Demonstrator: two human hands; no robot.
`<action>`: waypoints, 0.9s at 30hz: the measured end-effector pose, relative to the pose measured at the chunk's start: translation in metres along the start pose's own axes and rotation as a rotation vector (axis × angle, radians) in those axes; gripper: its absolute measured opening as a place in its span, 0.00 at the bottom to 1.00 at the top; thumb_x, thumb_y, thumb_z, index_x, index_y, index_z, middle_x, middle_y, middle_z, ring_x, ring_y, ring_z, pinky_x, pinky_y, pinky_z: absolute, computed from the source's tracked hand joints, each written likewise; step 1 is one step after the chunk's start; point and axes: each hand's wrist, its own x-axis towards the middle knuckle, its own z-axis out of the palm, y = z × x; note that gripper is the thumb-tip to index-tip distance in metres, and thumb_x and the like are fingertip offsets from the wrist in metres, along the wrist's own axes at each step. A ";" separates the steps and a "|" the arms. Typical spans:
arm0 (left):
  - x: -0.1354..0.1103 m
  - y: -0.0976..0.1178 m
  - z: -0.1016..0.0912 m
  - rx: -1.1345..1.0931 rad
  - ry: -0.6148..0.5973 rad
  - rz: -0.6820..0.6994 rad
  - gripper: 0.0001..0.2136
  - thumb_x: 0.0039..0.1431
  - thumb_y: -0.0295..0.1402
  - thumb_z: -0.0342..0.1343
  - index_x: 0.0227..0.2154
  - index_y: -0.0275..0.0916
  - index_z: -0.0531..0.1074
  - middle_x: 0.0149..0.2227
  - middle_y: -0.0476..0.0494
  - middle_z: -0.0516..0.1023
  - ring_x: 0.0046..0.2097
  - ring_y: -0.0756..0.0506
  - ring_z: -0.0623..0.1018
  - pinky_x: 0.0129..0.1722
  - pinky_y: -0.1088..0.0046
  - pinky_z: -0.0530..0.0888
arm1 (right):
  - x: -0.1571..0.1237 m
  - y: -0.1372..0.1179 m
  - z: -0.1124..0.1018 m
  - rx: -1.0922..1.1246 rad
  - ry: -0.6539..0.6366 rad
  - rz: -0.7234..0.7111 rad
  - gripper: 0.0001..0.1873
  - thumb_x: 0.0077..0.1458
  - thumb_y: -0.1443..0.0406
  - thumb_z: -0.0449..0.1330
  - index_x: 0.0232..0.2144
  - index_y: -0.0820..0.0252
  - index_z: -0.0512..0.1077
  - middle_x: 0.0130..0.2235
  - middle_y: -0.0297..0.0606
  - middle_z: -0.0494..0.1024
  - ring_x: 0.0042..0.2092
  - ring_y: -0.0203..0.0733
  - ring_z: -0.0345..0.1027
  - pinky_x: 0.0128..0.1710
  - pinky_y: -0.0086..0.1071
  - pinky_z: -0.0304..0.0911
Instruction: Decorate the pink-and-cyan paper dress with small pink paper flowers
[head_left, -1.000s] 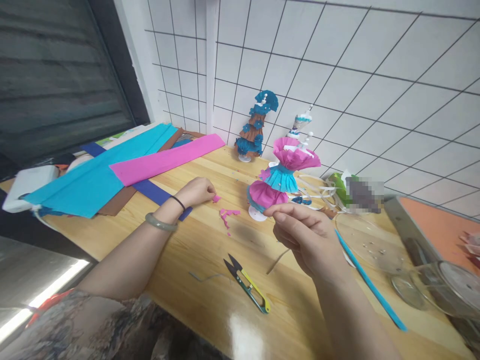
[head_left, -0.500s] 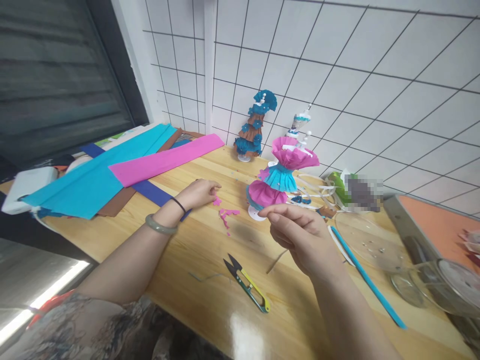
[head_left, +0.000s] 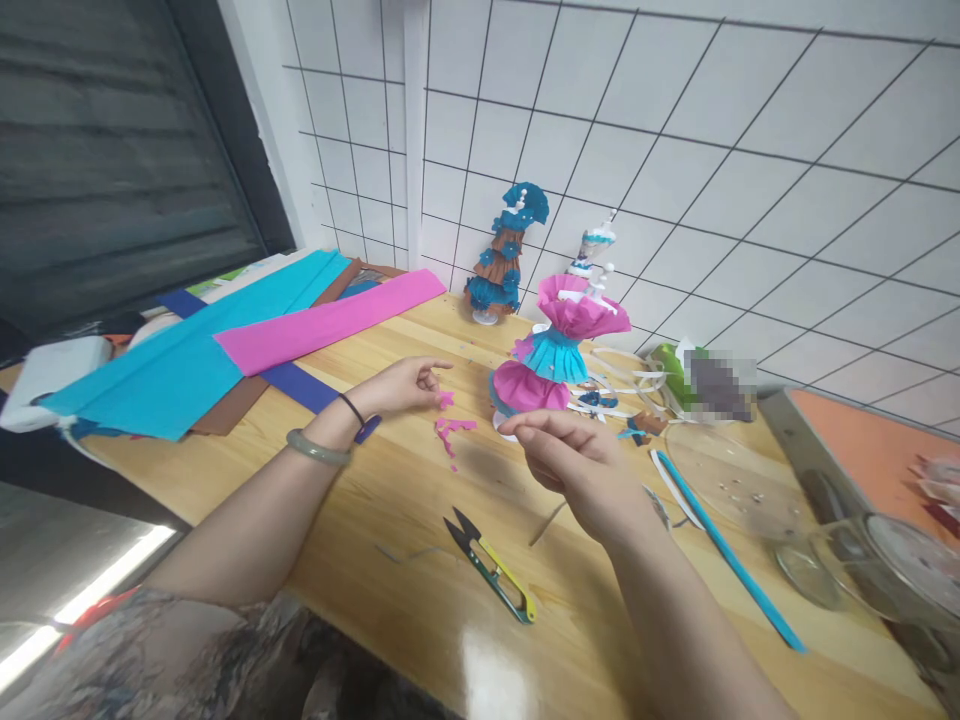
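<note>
Pink paper scraps [head_left: 453,431] lie on the wooden bench [head_left: 420,520], between the two hands. One small piece [head_left: 447,400] sits apart from the rest, just beside the left hand [head_left: 403,386]. That hand rests low on the bench with its fingers [head_left: 437,367] loosely spread and nothing in them. The right hand [head_left: 581,465] is raised in front of a paper doll [head_left: 559,352] in pink and teal ruffles, hiding part of its white base. Its thumb and forefinger are pinched together (whether anything tiny sits between them I cannot tell). Yellow-handled snips [head_left: 493,566] lie near the bench's front edge, and a long teal strip [head_left: 731,566] runs to the right of the right wrist. Pink crepe [head_left: 330,320] and teal crepe [head_left: 187,355] sheets lie at the left. A teal-and-brown doll [head_left: 507,255] stands by the tiled wall.
</note>
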 end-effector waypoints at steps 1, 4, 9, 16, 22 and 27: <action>-0.002 0.006 0.000 -0.109 -0.023 0.012 0.32 0.44 0.33 0.60 0.54 0.34 0.58 0.30 0.48 0.72 0.32 0.51 0.73 0.35 0.75 0.68 | 0.003 0.003 0.000 -0.059 0.009 0.030 0.13 0.50 0.59 0.55 0.33 0.64 0.72 0.17 0.24 0.53 0.18 0.26 0.41 0.18 0.25 0.37; -0.009 0.024 0.005 -0.357 -0.101 0.072 0.32 0.45 0.33 0.61 0.54 0.36 0.59 0.33 0.46 0.74 0.35 0.51 0.73 0.38 0.73 0.69 | 0.013 0.016 0.003 -0.251 0.048 0.076 0.16 0.51 0.58 0.54 0.35 0.65 0.71 0.18 0.25 0.55 0.19 0.27 0.46 0.19 0.25 0.42; -0.015 0.037 0.020 -0.514 -0.230 0.079 0.30 0.45 0.31 0.61 0.53 0.37 0.61 0.31 0.46 0.74 0.31 0.51 0.73 0.33 0.73 0.70 | 0.020 0.028 0.009 -0.291 0.063 0.059 0.21 0.51 0.57 0.54 0.42 0.67 0.67 0.22 0.28 0.63 0.19 0.28 0.53 0.18 0.25 0.50; -0.012 0.036 0.029 -0.468 -0.298 0.087 0.28 0.46 0.33 0.61 0.52 0.37 0.63 0.32 0.44 0.74 0.33 0.51 0.73 0.29 0.77 0.69 | 0.018 0.027 0.011 -0.336 0.057 0.042 0.14 0.52 0.57 0.52 0.27 0.63 0.67 0.21 0.30 0.65 0.18 0.28 0.56 0.18 0.24 0.52; -0.011 0.034 0.028 -0.510 -0.311 0.097 0.26 0.46 0.33 0.61 0.51 0.36 0.64 0.31 0.45 0.73 0.31 0.52 0.72 0.29 0.78 0.68 | 0.021 0.034 0.009 -0.329 0.070 0.029 0.13 0.49 0.57 0.56 0.30 0.62 0.66 0.21 0.29 0.65 0.18 0.29 0.56 0.17 0.25 0.53; -0.013 0.035 0.028 -0.557 -0.354 0.074 0.26 0.46 0.33 0.61 0.50 0.38 0.65 0.30 0.47 0.72 0.32 0.51 0.73 0.28 0.77 0.70 | 0.021 0.036 0.009 -0.441 0.165 -0.065 0.17 0.51 0.59 0.55 0.43 0.61 0.65 0.26 0.31 0.67 0.19 0.31 0.60 0.19 0.26 0.56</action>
